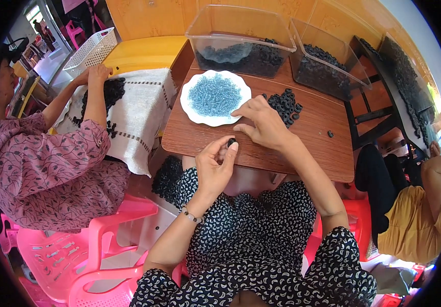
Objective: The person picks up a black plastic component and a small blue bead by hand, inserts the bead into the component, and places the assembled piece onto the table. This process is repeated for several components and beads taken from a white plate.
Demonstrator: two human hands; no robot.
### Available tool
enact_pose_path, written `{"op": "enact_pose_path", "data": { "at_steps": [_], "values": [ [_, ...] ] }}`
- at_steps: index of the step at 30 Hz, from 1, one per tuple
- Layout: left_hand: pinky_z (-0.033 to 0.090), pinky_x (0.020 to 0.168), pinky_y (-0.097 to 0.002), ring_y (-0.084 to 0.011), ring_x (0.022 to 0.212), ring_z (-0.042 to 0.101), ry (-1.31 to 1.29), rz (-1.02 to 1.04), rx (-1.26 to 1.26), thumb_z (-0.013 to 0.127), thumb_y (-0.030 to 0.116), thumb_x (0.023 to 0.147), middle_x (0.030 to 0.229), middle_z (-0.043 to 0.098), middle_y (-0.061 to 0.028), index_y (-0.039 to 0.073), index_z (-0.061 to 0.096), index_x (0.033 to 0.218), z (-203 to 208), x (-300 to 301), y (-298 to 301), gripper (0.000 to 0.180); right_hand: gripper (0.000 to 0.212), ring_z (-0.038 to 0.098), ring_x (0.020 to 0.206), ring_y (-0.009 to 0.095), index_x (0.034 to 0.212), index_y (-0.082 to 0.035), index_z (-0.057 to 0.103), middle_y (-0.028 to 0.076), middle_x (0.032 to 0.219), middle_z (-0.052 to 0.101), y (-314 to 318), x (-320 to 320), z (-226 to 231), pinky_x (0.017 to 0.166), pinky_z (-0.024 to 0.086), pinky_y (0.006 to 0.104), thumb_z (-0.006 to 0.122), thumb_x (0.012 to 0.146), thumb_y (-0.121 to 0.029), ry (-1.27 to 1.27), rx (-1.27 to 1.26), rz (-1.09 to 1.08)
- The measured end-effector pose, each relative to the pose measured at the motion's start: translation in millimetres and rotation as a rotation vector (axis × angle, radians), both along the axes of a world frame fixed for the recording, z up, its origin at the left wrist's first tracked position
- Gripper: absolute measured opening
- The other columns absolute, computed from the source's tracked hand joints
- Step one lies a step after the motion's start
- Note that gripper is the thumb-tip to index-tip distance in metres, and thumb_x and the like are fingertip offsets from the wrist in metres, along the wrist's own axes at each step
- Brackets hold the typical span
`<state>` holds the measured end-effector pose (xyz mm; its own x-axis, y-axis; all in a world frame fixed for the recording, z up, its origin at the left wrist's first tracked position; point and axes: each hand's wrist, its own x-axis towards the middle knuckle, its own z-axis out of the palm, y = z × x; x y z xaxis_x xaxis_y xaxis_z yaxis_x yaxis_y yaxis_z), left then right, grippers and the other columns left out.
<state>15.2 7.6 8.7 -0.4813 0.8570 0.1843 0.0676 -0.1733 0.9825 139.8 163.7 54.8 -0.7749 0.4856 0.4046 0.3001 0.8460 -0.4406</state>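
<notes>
My left hand (211, 168) is closed at the near edge of the brown table (200, 140). Between its thumb and fingers it grips a small black ring-like part (231, 141). My right hand (265, 123) is over the table, fingertips at the right rim of a white scalloped plate (186, 97). Its thumb and forefinger look apart, and I make out nothing between them. Many small clear-blue pieces (214, 96) cover the plate. Behind my right hand lies a pile of black ring-like parts (285, 106), partly hidden by the hand.
Two clear plastic bins (241, 30) (328, 43) with black parts stand at the table's back. One loose black part (330, 134) lies at the right. A person (51, 169) works at a cloth-covered table (141, 123) on the left; another person (420, 215) sits at the right.
</notes>
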Motion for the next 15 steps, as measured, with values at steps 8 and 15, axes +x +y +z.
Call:
{"op": "enact_pose_path", "data": {
  "at_steps": [8,15],
  "values": [
    [0.052,0.067,-0.0224,-0.0075,0.073,0.064,-0.106,0.005,0.062,0.072,0.009,0.097,0.093,0.069,-0.0053,-0.001,0.072,0.120,-5.5,-1.8,-1.3,0.024,0.023,0.058,0.102,0.028,0.105,-0.010,0.079,0.007,0.100,0.067,4.3,-11.6,-18.7,0.088,0.051,0.0388,0.079,0.082,-0.015,-0.045,0.183,0.036],
    [0.056,0.075,-0.0217,-0.0068,0.084,0.064,0.062,-0.028,0.038,0.068,0.011,0.101,0.106,0.067,-0.0039,-0.001,0.068,0.126,-4.7,-10.1,-6.1,0.028,0.012,0.061,0.095,0.030,0.093,-0.006,0.077,0.006,0.092,0.069,1.9,-10.3,-15.6,0.085,0.052,0.0393,0.079,0.081,-0.008,0.023,0.165,0.057]
  ]
}}
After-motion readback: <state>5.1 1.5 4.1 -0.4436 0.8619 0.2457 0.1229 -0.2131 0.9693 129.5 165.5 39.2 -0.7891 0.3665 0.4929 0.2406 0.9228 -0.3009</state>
